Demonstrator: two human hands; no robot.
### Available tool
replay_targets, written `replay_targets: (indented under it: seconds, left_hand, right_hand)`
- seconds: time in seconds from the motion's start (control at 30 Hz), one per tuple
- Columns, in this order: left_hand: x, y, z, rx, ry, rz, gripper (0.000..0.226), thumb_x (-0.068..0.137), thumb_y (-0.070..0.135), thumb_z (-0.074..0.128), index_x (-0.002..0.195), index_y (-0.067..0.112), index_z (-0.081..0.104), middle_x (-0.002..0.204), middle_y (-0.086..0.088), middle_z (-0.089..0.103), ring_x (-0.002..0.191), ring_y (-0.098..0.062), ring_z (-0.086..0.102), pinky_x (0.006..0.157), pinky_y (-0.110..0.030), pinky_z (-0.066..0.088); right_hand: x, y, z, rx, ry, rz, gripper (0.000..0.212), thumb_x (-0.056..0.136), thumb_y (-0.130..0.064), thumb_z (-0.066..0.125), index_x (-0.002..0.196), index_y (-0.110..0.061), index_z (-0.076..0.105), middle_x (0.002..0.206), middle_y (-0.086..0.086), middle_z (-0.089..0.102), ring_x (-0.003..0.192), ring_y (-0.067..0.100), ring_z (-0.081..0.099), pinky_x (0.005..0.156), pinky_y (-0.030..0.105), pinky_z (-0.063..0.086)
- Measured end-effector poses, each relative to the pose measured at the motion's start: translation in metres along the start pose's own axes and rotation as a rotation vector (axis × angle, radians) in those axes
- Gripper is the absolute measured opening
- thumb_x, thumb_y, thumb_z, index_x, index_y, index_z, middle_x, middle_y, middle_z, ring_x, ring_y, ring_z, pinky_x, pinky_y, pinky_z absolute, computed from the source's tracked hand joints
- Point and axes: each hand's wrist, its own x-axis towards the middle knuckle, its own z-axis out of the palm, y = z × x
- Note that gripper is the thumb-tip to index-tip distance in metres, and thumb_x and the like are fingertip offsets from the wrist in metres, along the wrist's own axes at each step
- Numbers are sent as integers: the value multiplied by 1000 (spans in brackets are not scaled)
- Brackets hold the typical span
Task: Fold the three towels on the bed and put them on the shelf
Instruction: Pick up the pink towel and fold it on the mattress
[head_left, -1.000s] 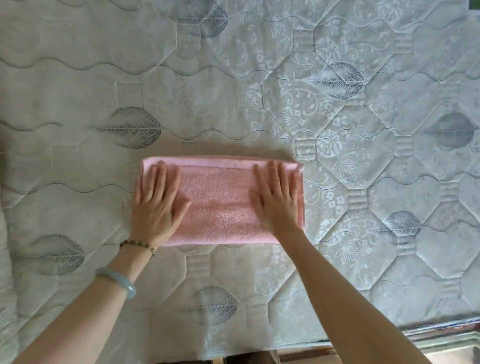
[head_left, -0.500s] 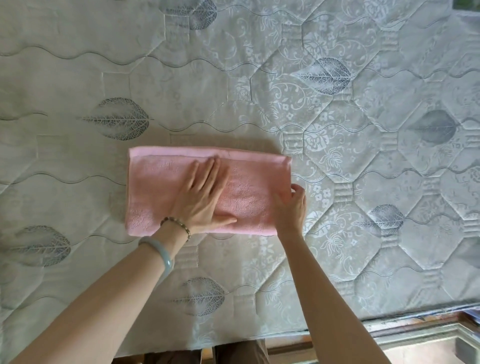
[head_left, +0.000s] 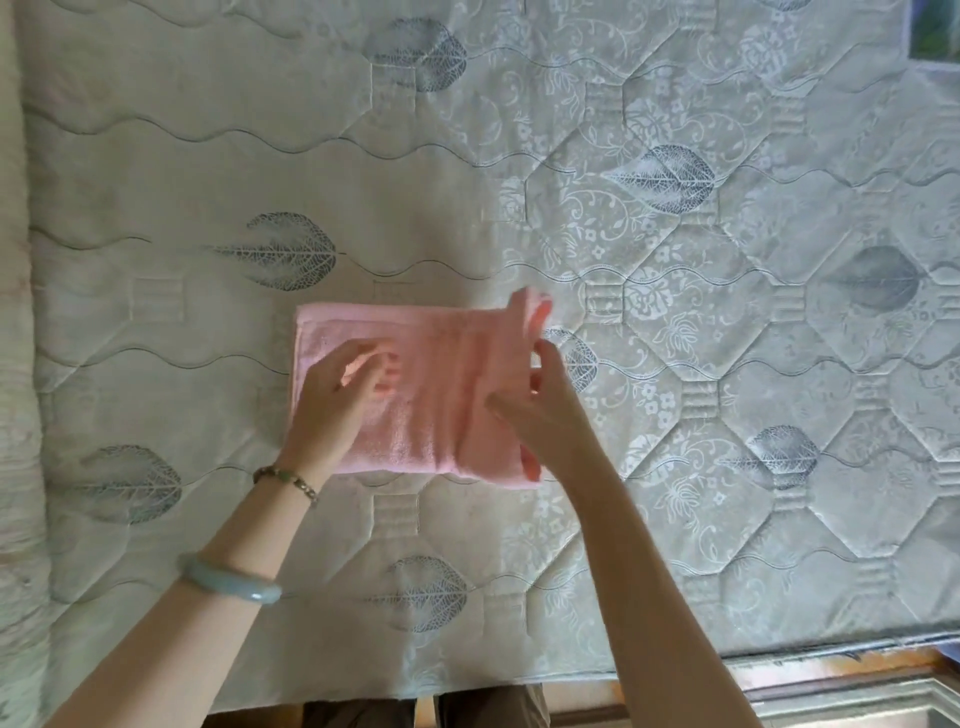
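Now the pink towel (head_left: 415, 395) lies part-folded on the bed's quilted mattress (head_left: 675, 312), near its front edge. Its right end is lifted, pinched in the closed right hand (head_left: 540, 410); the left hand (head_left: 343, 400), open and holding nothing, hovers over or rests on the middle. If that hand doesn't pin the cloth, the layers may slide and the fold land crooked.
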Motion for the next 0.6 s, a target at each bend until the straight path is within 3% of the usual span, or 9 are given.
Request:
replay_targets:
  seconds: [0.1, 0.2, 0.23, 0.3, 0.37, 0.47, 0.53, 0.6]
  left_hand:
    - [-7, 14, -14, -186, -221, -126, 32, 93, 34, 51, 112, 11, 64, 98, -7, 74, 91, -24, 72, 76, -32, 60]
    - [-6, 22, -28, -186, -315, -169, 49, 82, 55, 55, 108, 16, 65, 92, -6, 74, 76, -21, 71, 61, -29, 58]
    - [-4, 20, -33, -138, -314, -169, 49, 80, 57, 59, 107, 15, 65, 87, -9, 72, 66, -22, 69, 52, -28, 55]
    - [0, 10, -42, -47, -244, -168, 29, 88, 39, 63, 102, 14, 63, 73, -15, 65, 52, -23, 62, 39, -27, 47]
    - [6, -4, -51, 12, -85, -173, 6, 92, 17, 60, 98, 19, 60, 73, -9, 62, 64, -21, 64, 51, -27, 48]
    - [11, -16, -60, 166, 5, -126, 14, 95, 11, 49, 107, 20, 51, 85, -4, 58, 78, -19, 57, 66, -28, 44]
    - [13, -21, -63, 253, -44, -89, 28, 100, 16, 42, 127, 23, 41, 100, -2, 57, 88, -19, 56, 74, -33, 45]
    - [13, -24, -61, 296, -94, -78, 41, 101, 19, 38, 140, 26, 29, 113, 2, 54, 99, -19, 55, 80, -35, 43]
  right_hand:
    - [-4, -21, 52, -111, 18, -93, 68, 82, -14, 59, 141, -24, 25, 105, 4, 62, 87, 21, 62, 74, 35, 53]
    - [0, -25, 104, -131, 40, -148, 77, 84, -12, 57, 146, -25, 14, 121, 6, 57, 93, 22, 59, 70, 28, 52]
    - [2, -25, 117, -127, 10, -142, 81, 84, -9, 57, 148, -25, 10, 127, 6, 51, 97, 22, 56, 70, 26, 51]
    - [6, -26, 137, -117, -94, -132, 82, 82, -5, 54, 149, -22, 10, 135, 8, 43, 110, 26, 50, 81, 31, 47]
    - [4, -25, 144, -155, -123, -248, 61, 82, -8, 50, 140, -15, 33, 126, 9, 47, 108, 27, 49, 88, 37, 44]
    - [14, -7, 140, -523, 292, -614, 39, 81, -15, 45, 114, -7, 64, 121, 19, 59, 112, 37, 54, 95, 47, 44]
    - [31, 9, 132, -697, 425, -680, 45, 82, -14, 51, 125, -7, 59, 137, 23, 51, 130, 40, 44, 107, 49, 33]
    - [47, 23, 125, -798, 374, -640, 56, 87, -20, 50, 141, -11, 42, 149, 20, 36, 141, 35, 28, 114, 51, 20]
